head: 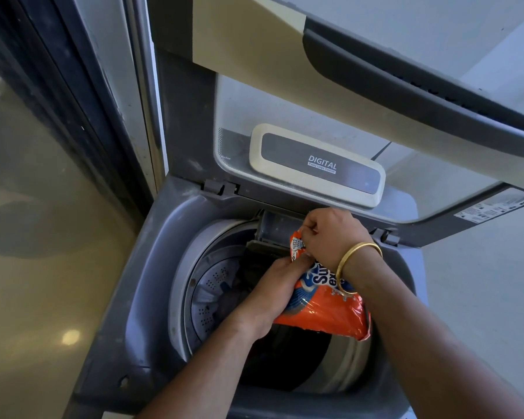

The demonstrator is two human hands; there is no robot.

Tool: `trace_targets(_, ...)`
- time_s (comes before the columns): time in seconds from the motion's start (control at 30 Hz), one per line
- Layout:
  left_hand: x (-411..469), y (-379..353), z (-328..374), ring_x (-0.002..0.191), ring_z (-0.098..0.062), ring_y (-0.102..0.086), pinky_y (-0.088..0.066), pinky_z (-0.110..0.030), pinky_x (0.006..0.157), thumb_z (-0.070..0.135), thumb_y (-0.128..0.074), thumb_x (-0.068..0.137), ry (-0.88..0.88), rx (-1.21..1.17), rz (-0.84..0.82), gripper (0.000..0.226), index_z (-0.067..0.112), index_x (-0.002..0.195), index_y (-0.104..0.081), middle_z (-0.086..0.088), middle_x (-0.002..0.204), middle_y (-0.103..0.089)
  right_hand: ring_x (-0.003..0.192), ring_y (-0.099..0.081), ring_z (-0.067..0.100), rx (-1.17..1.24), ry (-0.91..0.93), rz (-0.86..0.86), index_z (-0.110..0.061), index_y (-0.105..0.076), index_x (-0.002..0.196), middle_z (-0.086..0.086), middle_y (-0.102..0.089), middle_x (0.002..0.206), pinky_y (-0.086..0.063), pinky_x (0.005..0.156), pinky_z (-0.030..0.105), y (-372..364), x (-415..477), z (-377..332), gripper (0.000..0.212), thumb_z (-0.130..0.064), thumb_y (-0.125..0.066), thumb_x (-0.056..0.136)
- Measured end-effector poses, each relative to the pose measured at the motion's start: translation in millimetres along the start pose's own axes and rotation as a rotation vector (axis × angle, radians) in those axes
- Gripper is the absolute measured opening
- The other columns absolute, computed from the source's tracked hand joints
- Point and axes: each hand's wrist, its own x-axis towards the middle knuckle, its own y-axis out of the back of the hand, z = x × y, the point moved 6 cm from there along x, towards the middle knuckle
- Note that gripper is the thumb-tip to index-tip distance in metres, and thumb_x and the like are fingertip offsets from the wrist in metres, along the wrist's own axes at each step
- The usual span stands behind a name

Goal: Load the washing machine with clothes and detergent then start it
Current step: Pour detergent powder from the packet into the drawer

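- Head view looks down into a top-loading washing machine [152, 267] with its lid [330, 95] raised upright at the back.
- Both hands hold an orange detergent packet [324, 309] above the open drum [345, 358].
- Her left hand [273, 294] grips the packet from the side near its upper part, fingers wrapped around it.
- Her right hand [330, 234] is closed on the top corner of the packet, pinching it; a gold bangle [354, 261] sits on this wrist.
- The packet's top points toward a small drawer compartment [276, 228] at the back rim of the tub.
- Dark clothes [239, 282] lie inside the drum, partly hidden under the hands.
- A panel on the lid reads "DIGITAL" [321, 163].
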Motion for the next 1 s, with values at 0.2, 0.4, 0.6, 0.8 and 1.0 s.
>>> trace_targets(0.2, 3.6, 1.9, -1.8, 0.103, -0.018, -0.087, -0.066, -0.029, 0.088, 0.060, -0.052, 0.114, 0.025, 0.018, -0.012, 0.047, 0.024, 0.125, -0.080, -0.001, 0.115, -0.090, 0.081, -0.065, 0.019, 0.019, -0.008, 0.007, -0.027, -0.069, 0.091, -0.003, -0.067, 0.090, -0.058, 0.070, 0.037, 0.0, 0.6, 1.1, 0.015, -0.030, -0.058, 0.102)
trace_targets(0.4, 4.5, 2.5, -0.6, 0.093, -0.014, -0.087, -0.065, -0.031, 0.089, 0.058, -0.051, 0.115, 0.052, -0.001, -0.009, 0.044, 0.027, 0.116, -0.082, -0.001, 0.110, -0.090, 0.082, -0.065, 0.022, 0.021, -0.020, -0.009, -0.028, -0.068, 0.086, -0.002, -0.068, 0.091, -0.060, 0.076, 0.040, -1.1, 2.8, 0.4, 0.017, -0.028, -0.058, 0.099)
trace_targets(0.6, 6.1, 1.2, -3.9, 0.118, -0.032, -0.084, -0.064, -0.045, 0.107, 0.060, -0.052, 0.114, 0.081, -0.050, -0.035, 0.049, 0.022, 0.125, -0.082, -0.008, 0.121, -0.089, 0.082, -0.066, 0.024, 0.023, -0.028, -0.017, -0.028, -0.066, 0.082, -0.002, -0.068, 0.091, -0.063, 0.079, 0.045, 0.9, 2.7, -0.5, 0.019, -0.028, -0.057, 0.098)
trace_targets(0.8, 7.6, 2.4, -3.6, 0.098, -0.017, -0.087, -0.065, -0.033, 0.093, 0.057, -0.053, 0.115, 0.066, -0.028, -0.016, 0.043, 0.025, 0.117, -0.082, -0.004, 0.116, -0.090, 0.078, -0.064, 0.017, 0.032, -0.007, 0.028, -0.027, -0.069, 0.094, -0.003, -0.068, 0.090, -0.055, 0.067, 0.035, -1.7, 0.4, 4.5, 0.019, -0.033, -0.055, 0.104)
trace_targets(1.0, 7.3, 1.4, -4.5, 0.097, -0.017, -0.086, -0.066, -0.035, 0.094, 0.059, -0.054, 0.113, 0.082, -0.025, -0.005, 0.043, 0.026, 0.115, -0.082, -0.003, 0.113, -0.090, 0.080, -0.064, 0.019, 0.042, -0.017, 0.015, -0.026, -0.070, 0.095, -0.001, -0.069, 0.093, -0.055, 0.070, 0.036, -5.5, 1.7, 8.0, 0.019, -0.032, -0.055, 0.104)
